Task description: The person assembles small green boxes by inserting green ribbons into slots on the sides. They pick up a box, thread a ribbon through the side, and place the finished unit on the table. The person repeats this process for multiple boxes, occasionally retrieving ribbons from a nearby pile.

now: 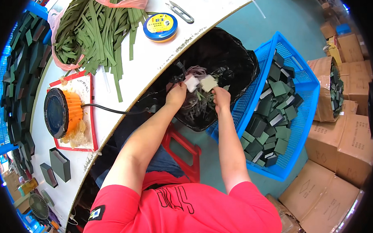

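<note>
Both my hands reach over a black plastic bag (243, 59) that holds thin scraps and strips. My left hand (176, 95) is closed on a white square pad (191, 83). Pinched in my right hand (221, 98) is a cream square pad (208, 83), close beside the white one with a small gap. The pads' material is too small to make out. Below them lies a tangle of clear and purplish scraps (197, 100) inside the bag.
At right stands a blue crate (309, 108) of dark green boxes, with cardboard cartons (335, 140) beyond. The white table (125, 122) bears green ribbon strips (93, 33), a round blue-yellow tin (160, 27), thread snips (180, 12) and an orange pot (73, 114) with a cable. A red stool (188, 153) is below.
</note>
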A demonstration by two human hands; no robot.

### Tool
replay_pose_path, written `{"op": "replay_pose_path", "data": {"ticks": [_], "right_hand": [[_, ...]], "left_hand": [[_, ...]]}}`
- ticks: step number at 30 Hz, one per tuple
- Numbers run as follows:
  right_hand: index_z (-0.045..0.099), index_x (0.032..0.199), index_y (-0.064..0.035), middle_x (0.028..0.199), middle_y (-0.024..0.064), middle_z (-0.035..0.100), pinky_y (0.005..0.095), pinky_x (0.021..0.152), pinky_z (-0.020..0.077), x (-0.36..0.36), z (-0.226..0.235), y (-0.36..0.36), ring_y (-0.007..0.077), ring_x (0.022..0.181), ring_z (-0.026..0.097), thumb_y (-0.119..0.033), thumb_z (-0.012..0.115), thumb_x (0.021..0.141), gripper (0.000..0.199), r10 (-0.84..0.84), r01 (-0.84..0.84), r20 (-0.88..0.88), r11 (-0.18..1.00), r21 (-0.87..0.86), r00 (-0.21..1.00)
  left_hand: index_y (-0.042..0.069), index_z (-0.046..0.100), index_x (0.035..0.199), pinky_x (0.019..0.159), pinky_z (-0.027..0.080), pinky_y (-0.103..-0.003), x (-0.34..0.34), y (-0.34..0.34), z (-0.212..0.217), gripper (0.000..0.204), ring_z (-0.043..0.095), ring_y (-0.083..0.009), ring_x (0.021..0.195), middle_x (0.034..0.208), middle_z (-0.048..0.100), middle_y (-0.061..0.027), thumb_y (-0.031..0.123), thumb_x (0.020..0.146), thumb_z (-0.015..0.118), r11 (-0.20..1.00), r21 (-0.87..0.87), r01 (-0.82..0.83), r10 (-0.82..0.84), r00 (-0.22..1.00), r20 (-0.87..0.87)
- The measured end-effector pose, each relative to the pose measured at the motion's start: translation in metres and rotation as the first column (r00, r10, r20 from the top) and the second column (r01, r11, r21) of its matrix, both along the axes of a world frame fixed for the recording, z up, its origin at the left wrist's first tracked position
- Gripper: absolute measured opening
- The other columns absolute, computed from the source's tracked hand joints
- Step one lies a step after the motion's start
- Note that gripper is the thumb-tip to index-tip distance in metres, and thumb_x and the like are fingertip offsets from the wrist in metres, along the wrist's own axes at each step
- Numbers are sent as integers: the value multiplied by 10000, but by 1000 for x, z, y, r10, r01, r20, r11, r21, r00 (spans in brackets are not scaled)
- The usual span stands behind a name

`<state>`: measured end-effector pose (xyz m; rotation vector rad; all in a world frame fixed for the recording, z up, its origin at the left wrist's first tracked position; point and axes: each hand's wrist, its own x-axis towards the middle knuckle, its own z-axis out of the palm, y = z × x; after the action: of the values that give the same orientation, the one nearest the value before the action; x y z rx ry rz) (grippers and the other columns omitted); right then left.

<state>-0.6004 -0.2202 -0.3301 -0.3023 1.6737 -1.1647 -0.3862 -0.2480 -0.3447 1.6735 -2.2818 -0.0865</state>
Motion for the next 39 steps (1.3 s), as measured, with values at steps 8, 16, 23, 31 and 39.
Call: {"op": "replay_pose_path", "data": {"ticks": [8, 16, 23, 31, 39], "right_hand": [[700, 948, 25, 780, 25, 647, 260, 609, 473, -14, -12, 10, 137, 660, 602, -151, 658, 933, 182, -5, -33, -257, 989, -144, 966], [684, 988, -15, 839, 133, 619, 338, 682, 512, 11, 45, 13, 274, 746, 640, -48, 652, 871, 126, 96, -551, -838, 792, -263, 538], [665, 1125, -29, 889, 103, 594, 323, 711, 514, 7, 58, 7, 237, 820, 620, -69, 710, 846, 285, 149, -577, -751, 740, -347, 643], [643, 1283, -38, 862, 58, 559, 303, 761, 487, 19, 14, 3, 201, 817, 589, -202, 814, 797, 541, 391, -630, -670, 762, -149, 631], [718, 928, 20, 931, 184, 703, 390, 780, 526, 24, -24, -15, 352, 874, 686, -89, 661, 874, 135, 269, -541, -805, 838, -75, 528]], "left_hand": [[21, 605, 1151, 688, 526, -358, 2, -8, -34, 268, 677, -246, 738, 933, 705, -125, 155, 919, 602, 851, 488, -195, 406, 834, -375], [24, 633, 1161, 904, 505, -436, -43, 1, 90, 301, 621, -356, 1045, 1188, 631, -139, -11, 865, 588, 987, 107, 120, -45, 844, -534], [15, 645, 1077, 879, 518, -415, -38, -10, 90, 198, 646, -355, 992, 1045, 672, -138, 59, 887, 611, 942, 289, 173, 15, 835, -549], [19, 655, 1025, 793, 520, -332, -38, -17, 55, 193, 656, -164, 857, 965, 681, -81, 196, 969, 601, 846, 533, -18, 414, 654, -633], [-16, 664, 972, 761, 526, -396, -41, 6, 114, 123, 671, -370, 879, 930, 681, -197, 86, 914, 624, 973, 231, 3, 157, 723, -672]]}}
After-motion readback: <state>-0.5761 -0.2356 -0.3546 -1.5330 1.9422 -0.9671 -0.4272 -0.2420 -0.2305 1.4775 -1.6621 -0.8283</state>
